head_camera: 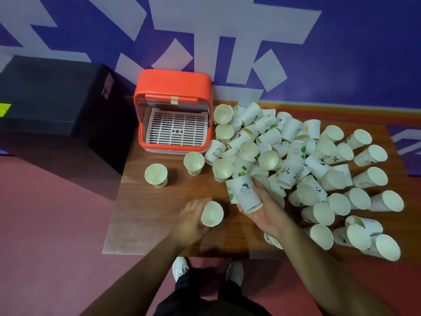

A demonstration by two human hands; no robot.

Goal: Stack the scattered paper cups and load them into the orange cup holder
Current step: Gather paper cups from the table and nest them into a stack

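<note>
Left hand (193,218) gripped an upright cup (212,214), right hand (266,209) held a printed cup (246,193); sloppy nesting could've crushed rims, toppled pile (273,137).

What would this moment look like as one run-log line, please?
left hand: holds plain cup | right hand: grips printed cup | orange cup holder: lid open, no cups inside | cup pile: unstacked

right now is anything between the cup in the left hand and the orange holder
Two upright cups stand on the table between the held cup in the left hand and the orange cup holder: the left cup off to the side, the right cup close to the holder's open front. Lifted over them, nothing visible blocks it.
</note>
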